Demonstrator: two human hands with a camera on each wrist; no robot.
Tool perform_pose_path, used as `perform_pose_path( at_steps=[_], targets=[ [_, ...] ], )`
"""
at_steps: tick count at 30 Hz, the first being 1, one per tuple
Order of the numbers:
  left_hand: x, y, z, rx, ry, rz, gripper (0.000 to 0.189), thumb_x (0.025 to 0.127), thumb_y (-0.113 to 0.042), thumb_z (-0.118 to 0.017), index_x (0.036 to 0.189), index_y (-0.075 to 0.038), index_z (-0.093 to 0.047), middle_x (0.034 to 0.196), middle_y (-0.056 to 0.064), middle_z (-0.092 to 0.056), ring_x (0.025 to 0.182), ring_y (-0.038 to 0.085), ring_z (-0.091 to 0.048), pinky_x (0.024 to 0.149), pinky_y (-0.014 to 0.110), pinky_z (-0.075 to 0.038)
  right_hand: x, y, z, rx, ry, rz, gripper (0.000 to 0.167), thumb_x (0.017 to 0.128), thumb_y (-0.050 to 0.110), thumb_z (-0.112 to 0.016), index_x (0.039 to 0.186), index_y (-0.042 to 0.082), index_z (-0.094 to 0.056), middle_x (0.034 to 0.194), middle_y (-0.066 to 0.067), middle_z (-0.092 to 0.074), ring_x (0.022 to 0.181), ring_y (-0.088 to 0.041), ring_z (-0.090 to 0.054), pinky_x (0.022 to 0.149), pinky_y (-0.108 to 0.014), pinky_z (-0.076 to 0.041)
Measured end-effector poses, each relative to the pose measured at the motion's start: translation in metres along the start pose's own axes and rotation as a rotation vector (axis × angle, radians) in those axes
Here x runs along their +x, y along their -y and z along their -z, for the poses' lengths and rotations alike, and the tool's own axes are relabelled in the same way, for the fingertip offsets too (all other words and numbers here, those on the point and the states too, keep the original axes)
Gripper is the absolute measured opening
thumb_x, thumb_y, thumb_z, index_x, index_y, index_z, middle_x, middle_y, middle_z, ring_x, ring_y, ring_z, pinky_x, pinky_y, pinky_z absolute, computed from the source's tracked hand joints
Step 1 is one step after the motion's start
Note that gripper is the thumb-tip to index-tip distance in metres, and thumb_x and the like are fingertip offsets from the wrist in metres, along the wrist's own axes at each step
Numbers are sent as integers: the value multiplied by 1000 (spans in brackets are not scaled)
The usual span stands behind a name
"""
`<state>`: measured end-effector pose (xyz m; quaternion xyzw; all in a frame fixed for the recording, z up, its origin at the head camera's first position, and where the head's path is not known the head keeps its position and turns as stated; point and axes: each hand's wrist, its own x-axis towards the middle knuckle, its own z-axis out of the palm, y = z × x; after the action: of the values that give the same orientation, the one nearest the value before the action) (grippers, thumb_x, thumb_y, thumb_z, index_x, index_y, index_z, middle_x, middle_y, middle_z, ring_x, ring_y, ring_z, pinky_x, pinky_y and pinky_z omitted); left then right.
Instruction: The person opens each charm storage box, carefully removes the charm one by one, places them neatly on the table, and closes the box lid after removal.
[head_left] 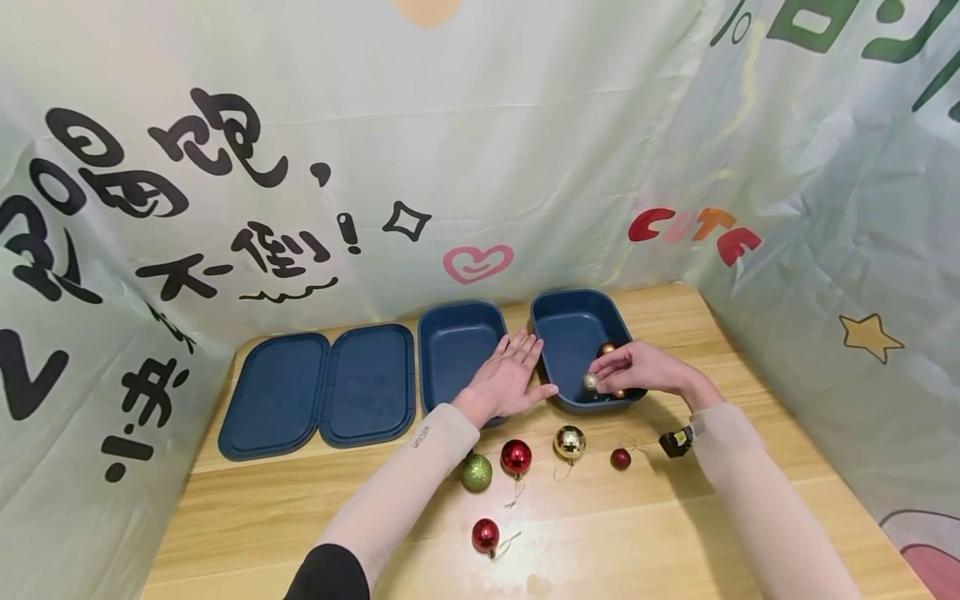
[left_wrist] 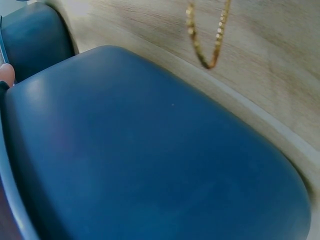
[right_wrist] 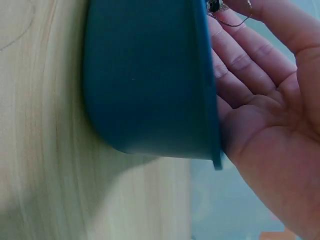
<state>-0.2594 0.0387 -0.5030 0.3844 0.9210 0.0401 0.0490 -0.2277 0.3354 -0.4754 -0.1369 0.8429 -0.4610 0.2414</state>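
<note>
My right hand (head_left: 648, 367) pinches a small gold glitter ball ornament (head_left: 590, 382) by its fingertips, low over the front of the right blue box (head_left: 562, 333). Copper-gold ball ornaments (head_left: 607, 349) lie in that box, partly hidden by the hand. In the right wrist view a thin gold cord (right_wrist: 232, 24) hangs by the fingers, and the palm is close to the box's rim (right_wrist: 211, 90). With fingers spread straight, my left hand (head_left: 506, 379) reaches between the left blue box (head_left: 450, 358) and the right one, holding nothing; whether it touches a rim cannot be told.
Two flat blue lids (head_left: 273, 392) lie side by side at the left. In front of the boxes are a green glitter ball (head_left: 476, 472), red balls (head_left: 516, 457), a gold faceted ball (head_left: 570, 443) and a small dark red ball (head_left: 620, 458). Fabric walls stand behind.
</note>
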Motion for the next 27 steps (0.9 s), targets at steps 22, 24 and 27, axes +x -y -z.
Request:
perform_pose_path(
  at_steps=[22, 24, 27],
  targets=[
    [-1, 1, 0, 0, 4, -5, 92, 106, -72, -29, 170, -8, -16, 177, 12, -17, 166, 29, -9, 135, 44, -7, -14, 18, -5, -25, 7, 65, 38, 94, 18, -79, 125, -3, -73, 114, -16, -80, 103, -12, -77, 88, -23, -61],
    [-1, 1, 0, 2, 7, -6, 92, 106, -72, -29, 170, -7, -15, 177, 12, -17, 166, 29, -9, 135, 44, -7, -15, 18, -7, -30, 9, 68, 38, 94, 19, -80, 125, -2, -73, 113, -15, -80, 102, -12, -77, 88, -23, -61],
    [-1, 1, 0, 8, 2, -9, 92, 106, -72, -29, 170, -7, -16, 177, 12, -18, 166, 30, -9, 135, 44, -7, -16, 19, -10, -28, 8, 81, 38, 93, 18, -81, 124, -3, -73, 113, -15, -80, 101, -11, -77, 87, -23, -61]
  ],
)
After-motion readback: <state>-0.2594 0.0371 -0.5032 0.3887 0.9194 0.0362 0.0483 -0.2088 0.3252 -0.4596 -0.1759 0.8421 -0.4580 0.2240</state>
